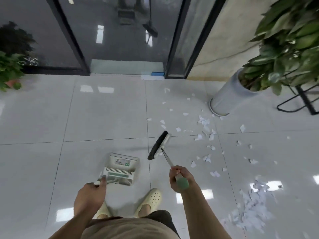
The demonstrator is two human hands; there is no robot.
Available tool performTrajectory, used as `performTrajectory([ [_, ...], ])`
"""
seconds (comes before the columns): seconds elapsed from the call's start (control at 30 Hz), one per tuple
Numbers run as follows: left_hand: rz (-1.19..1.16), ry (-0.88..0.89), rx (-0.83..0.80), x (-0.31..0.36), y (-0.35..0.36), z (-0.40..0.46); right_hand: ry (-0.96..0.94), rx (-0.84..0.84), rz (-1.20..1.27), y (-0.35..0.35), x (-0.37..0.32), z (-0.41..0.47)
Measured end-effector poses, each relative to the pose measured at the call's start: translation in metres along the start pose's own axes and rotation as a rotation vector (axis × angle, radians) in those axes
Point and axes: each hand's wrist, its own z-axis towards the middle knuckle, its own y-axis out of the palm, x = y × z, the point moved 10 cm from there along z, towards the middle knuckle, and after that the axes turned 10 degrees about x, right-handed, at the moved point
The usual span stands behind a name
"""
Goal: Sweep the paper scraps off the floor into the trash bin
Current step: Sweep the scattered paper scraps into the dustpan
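Paper scraps [205, 124] lie scattered over the pale tiled floor [103, 118] ahead of and to the right of the right hand [179, 176], with a thicker heap [253, 214] lying low on that hand's right side. The tiles ahead of the left hand [91, 192] and between the two hands give open room as far as the dark-framed glass door [120, 31].

The right hand is curled round the green grip of a broom [159, 146]; the broom's dark bristle head is just ahead of that hand, tilted, with the nearest scraps just beyond and to its right. The left hand is curled round the handle of a white dustpan [120, 169], which sits just ahead of it, well apart from the scraps. What lies inside the dustpan cannot be told.

Far ahead and right of the right hand, a tall grey pot [227, 97] holding a leafy plant [290, 40] stands at the edge of the scattered scraps, some touching its base. A black metal stand [302, 102] is just beside the pot. Far left of the left hand is a smaller green plant [8, 69]. Two pale shoes [151, 199] show between the arms.
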Motion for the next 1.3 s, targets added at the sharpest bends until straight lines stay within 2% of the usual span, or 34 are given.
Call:
performTrajectory([
  [0.1,0.053,0.077,-0.023,0.050,0.026,-0.011,-0.072,0.198,0.051,-0.071,-0.035,-0.011],
  [0.17,0.039,0.127,-0.043,0.089,0.044,-0.024,-0.130,0.268,0.091,-0.104,-0.057,-0.020],
  [0.3,0.005,0.235,-0.087,0.158,0.072,-0.046,-0.249,0.522,-0.016,-0.164,-0.102,-0.043],
  [0.37,0.007,0.272,-0.090,0.182,0.077,-0.052,-0.269,0.506,0.170,-0.175,-0.118,-0.047],
  [0.43,-0.031,0.277,-0.080,0.197,0.079,-0.051,-0.382,0.348,0.323,-0.168,-0.143,-0.054],
  [0.47,-0.055,0.261,-0.072,0.200,0.079,-0.048,-0.456,0.307,0.363,-0.166,-0.153,-0.059],
  [0.53,-0.106,0.183,-0.059,0.198,0.082,-0.041,-0.475,0.279,0.442,-0.159,-0.160,-0.068],
  [0.73,-0.327,-0.017,-0.043,0.205,0.093,-0.025,-0.406,0.044,0.527,-0.079,-0.172,-0.079],
  [0.9,-0.318,-0.142,-0.135,0.190,0.104,0.020,-0.275,-0.171,0.579,0.009,-0.162,-0.073],
  [1.0,-0.286,-0.124,-0.087,0.193,0.081,0.064,-0.174,-0.294,0.600,0.083,-0.154,-0.061],
  [1.13,-0.355,-0.121,-0.052,0.222,0.034,0.111,-0.090,-0.328,0.440,0.179,-0.139,-0.033],
  [1.3,-0.255,-0.033,-0.042,0.250,-0.004,0.171,-0.023,-0.333,0.288,0.278,-0.132,0.005],
])
